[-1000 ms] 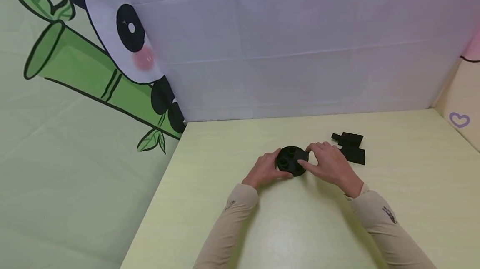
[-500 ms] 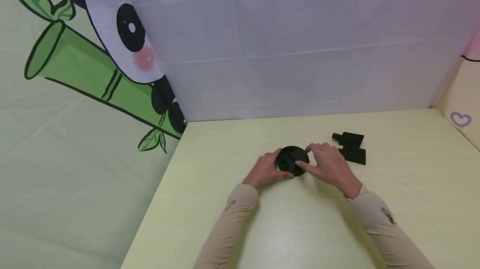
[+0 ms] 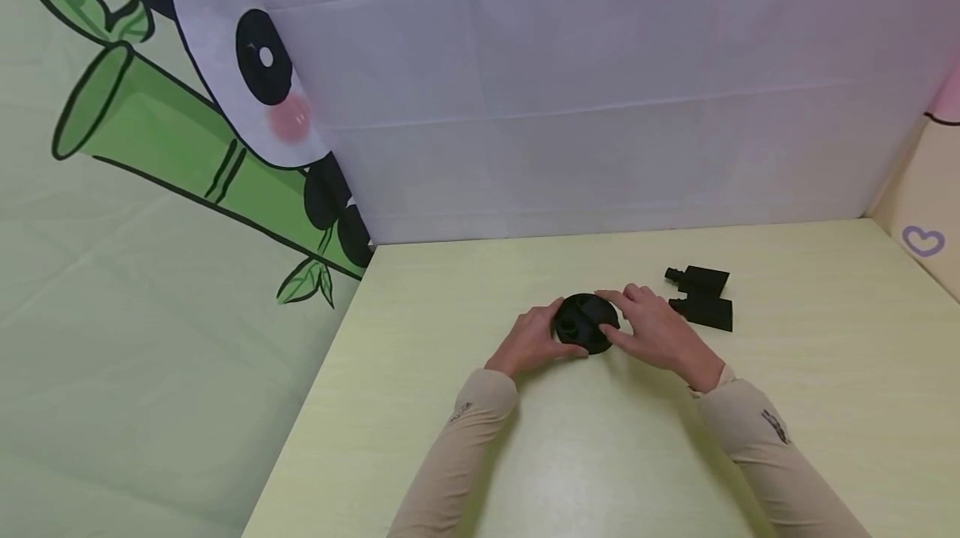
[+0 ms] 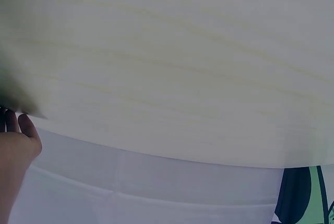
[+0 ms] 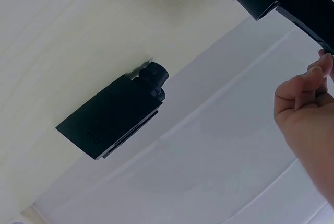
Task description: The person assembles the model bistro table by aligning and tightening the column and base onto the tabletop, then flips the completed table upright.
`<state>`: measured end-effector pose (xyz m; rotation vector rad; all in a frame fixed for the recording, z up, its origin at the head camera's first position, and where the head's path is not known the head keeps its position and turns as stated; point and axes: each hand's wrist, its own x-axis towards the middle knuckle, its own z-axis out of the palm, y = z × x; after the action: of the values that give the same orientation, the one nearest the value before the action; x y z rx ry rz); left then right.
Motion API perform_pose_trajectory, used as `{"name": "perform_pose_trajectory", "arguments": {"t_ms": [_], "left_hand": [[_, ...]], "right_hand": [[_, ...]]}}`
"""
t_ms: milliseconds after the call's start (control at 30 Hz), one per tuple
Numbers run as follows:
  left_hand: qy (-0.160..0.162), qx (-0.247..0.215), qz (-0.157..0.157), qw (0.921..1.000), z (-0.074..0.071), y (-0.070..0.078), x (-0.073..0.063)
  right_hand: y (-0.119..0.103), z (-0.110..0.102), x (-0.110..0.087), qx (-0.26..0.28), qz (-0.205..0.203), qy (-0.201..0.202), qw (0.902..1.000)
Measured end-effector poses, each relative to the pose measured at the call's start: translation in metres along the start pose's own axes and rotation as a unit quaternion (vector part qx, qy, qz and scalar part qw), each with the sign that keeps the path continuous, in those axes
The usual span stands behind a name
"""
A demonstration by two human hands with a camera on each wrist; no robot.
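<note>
In the head view a round black base (image 3: pixel 572 328) with round sockets in its top rests on the table. My left hand (image 3: pixel 534 333) grips its left side, thumb at the front and fingers behind. At its right side my right hand (image 3: pixel 660 336) pinches a flat black piece (image 5: pixel 310 15), seen in the right wrist view against a black rounded part; how they join is hidden. The left wrist view shows only part of my left hand (image 4: pixel 18 148), at the edge. Two black blade-like pieces with knobbed ends lie right of my right hand, one farther (image 3: pixel 702 280) and one nearer (image 3: pixel 708 312).
A pale wood-grain table (image 3: pixel 600 455) spreads around the hands. Behind it hangs a pale lilac cloth (image 3: pixel 585 104), with a printed panda and bamboo cloth (image 3: pixel 172 129) at the left. A beige panel with a purple heart (image 3: pixel 922 241) borders the right.
My right index finger has shifted left along the base's back rim, and the thumb has moved slightly. Fewer sockets show on the base than a second ago. My left hand stays in place.
</note>
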<state>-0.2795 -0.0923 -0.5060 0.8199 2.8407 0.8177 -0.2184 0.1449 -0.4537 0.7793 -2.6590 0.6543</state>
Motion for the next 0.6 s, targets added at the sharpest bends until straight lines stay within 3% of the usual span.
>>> {"name": "perform_pose_trajectory", "arguments": {"t_ms": [600], "left_hand": [[0.000, 0.018, -0.004, 0.9998, 0.0020, 0.0004, 0.0004]], "right_hand": [[-0.0008, 0.0043, 0.0060, 0.003, 0.028, 0.015, 0.9995]]}}
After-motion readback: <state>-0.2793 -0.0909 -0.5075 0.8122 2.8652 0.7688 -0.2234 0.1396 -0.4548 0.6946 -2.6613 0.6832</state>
